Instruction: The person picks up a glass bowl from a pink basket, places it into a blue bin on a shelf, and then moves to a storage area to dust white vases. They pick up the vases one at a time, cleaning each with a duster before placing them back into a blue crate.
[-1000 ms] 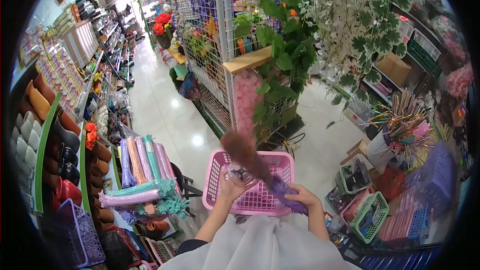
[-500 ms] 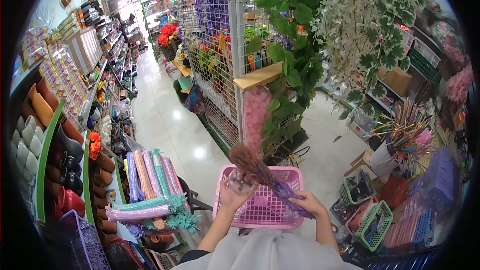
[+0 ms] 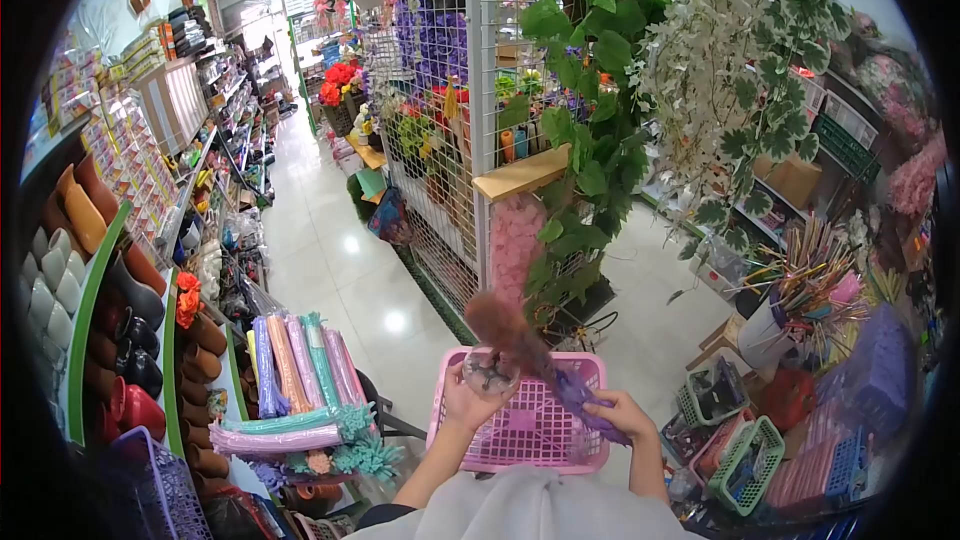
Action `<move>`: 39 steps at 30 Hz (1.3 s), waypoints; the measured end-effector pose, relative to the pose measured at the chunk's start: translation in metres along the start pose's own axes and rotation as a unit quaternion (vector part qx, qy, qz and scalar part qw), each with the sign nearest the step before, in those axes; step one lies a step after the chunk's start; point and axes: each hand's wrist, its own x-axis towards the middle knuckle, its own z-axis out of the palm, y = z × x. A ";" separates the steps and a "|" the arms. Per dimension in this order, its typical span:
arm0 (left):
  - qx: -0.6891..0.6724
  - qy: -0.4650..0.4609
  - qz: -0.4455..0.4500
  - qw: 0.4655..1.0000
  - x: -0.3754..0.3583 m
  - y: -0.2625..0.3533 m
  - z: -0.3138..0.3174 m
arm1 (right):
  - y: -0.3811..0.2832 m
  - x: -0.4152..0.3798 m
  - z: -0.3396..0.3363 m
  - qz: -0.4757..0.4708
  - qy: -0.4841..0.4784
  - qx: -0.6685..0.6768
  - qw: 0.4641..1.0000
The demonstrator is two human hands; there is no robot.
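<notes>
My left hand holds a clear round container with small dark pieces inside, above the left part of a pink basket. In my right hand is the purple-wrapped lower end of a brown dried-looking bunch. The bunch slants up and to the left across the basket, and its blurred tip is just above the container. Whether the bunch touches the container, I cannot tell.
Wrapped colored bundles lie at the left, beside shelves of vases. A white mesh rack with hanging leaves stands ahead. Small baskets and a bucket of sticks are at the right.
The head view has shifted a little. The top of the brown bunch has moved slightly right and is more blurred. Both hands keep their holds.
</notes>
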 end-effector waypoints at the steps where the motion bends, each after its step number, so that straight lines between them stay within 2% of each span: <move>1: 0.077 0.116 0.025 0.990 -0.005 -0.002 0.015 | -0.001 0.000 -0.001 0.001 -0.002 -0.002 1.000; 2: 0.077 0.117 0.027 0.990 -0.004 -0.001 0.016 | -0.001 0.000 0.000 -0.061 -0.056 -0.058 0.995; 3: 0.082 0.052 0.023 0.995 -0.002 -0.001 0.016 | -0.001 0.000 0.002 -0.124 -0.107 -0.110 0.980; 4: 0.086 -0.014 0.017 0.996 0.001 0.001 0.013 | 0.000 0.003 0.004 -0.124 -0.106 -0.108 0.981; 5: -0.001 -0.071 -0.011 0.997 -0.002 0.006 -0.001 | 0.001 0.008 0.005 -0.068 -0.003 -0.053 0.996; 6: 0.066 0.015 0.010 0.998 -0.003 0.002 0.016 | 0.002 0.013 0.006 -0.011 0.099 0.002 0.995; 7: 0.132 0.101 0.032 0.986 -0.003 -0.003 0.033 | 0.004 0.019 0.004 -0.011 0.098 0.001 0.995; 9: 0.138 0.075 0.043 0.987 -0.009 0.001 0.021 | 0.007 0.029 -0.003 -0.077 0.258 0.133 0.954; 10: 0.145 0.051 0.049 0.987 -0.012 0.005 0.014 | 0.007 0.027 -0.006 -0.076 0.257 0.131 0.954; 11: 0.144 0.052 0.050 0.987 -0.012 0.010 0.007 | 0.007 0.026 -0.010 -0.105 0.297 0.157 0.936; 12: 0.172 0.022 0.033 0.984 -0.013 0.012 0.007 | 0.006 0.024 -0.012 -0.134 0.335 0.181 0.915; 13: 0.200 -0.007 0.016 0.980 -0.015 0.013 0.006 | 0.005 0.020 -0.013 -0.131 0.334 0.180 0.916; 15: 0.220 0.013 0.029 0.975 -0.015 0.008 0.013 | 0.002 0.008 -0.012 -0.146 0.311 0.200 0.917; 17: 0.335 0.099 0.079 0.934 -0.011 -0.003 0.032 | -0.002 -0.008 -0.006 -0.138 0.286 0.199 0.927; 18: 0.332 0.145 0.082 0.928 -0.010 -0.006 0.038 | 0.001 -0.015 -0.005 -0.123 0.212 0.164 0.956; 20: 0.341 0.143 0.078 0.926 -0.011 -0.004 0.017 | -0.002 -0.029 -0.004 -0.084 0.095 0.046 0.991; 21: 0.351 0.139 0.074 0.923 -0.009 -0.004 0.014 | -0.004 -0.028 -0.005 -0.086 0.098 0.049 0.990; 23: 0.283 0.101 0.061 0.952 -0.015 -0.003 0.010 | -0.007 -0.026 -0.008 -0.141 -0.061 -0.162 0.975; 25: 0.404 0.233 0.129 0.875 -0.013 -0.018 0.028 | -0.014 -0.021 -0.001 -0.133 -0.043 -0.174 0.975; 26: 0.405 0.253 0.121 0.870 -0.015 -0.022 0.041 | -0.015 -0.020 0.002 -0.099 -0.009 -0.115 0.988; 27: 0.406 0.254 0.117 0.870 -0.016 -0.022 0.045 | -0.016 -0.021 0.003 -0.064 0.025 -0.055 0.996; 28: 0.389 0.225 0.128 0.884 -0.016 -0.021 0.047 | -0.017 -0.025 0.002 -0.087 0.007 -0.115 0.989; 29: 0.371 0.197 0.141 0.897 -0.018 -0.021 0.047 | -0.019 -0.027 0.001 -0.085 0.008 -0.115 0.990; 30: 0.371 0.199 0.141 0.896 -0.020 -0.021 0.047 | -0.022 -0.027 0.001 -0.107 -0.031 -0.126 0.986; 32: 0.428 0.241 0.120 0.863 -0.023 -0.021 0.047 | -0.024 -0.029 0.004 -0.129 -0.073 -0.137 0.979; 34: 0.460 0.267 0.123 0.838 -0.025 -0.020 0.045 | -0.022 -0.031 0.008 -0.074 0.050 -0.022 0.996; 35: 0.458 0.267 0.126 0.838 -0.025 -0.020 0.042 | -0.020 -0.031 0.004 -0.074 0.048 -0.024 0.996; 37: 0.371 0.200 0.171 0.890 -0.026 -0.021 0.043 | -0.018 -0.032 -0.004 -0.166 -0.093 -0.159 0.969; 39: 0.468 0.255 0.145 0.833 -0.029 -0.022 0.050 | -0.023 -0.034 0.000 -0.150 -0.060 -0.153 0.975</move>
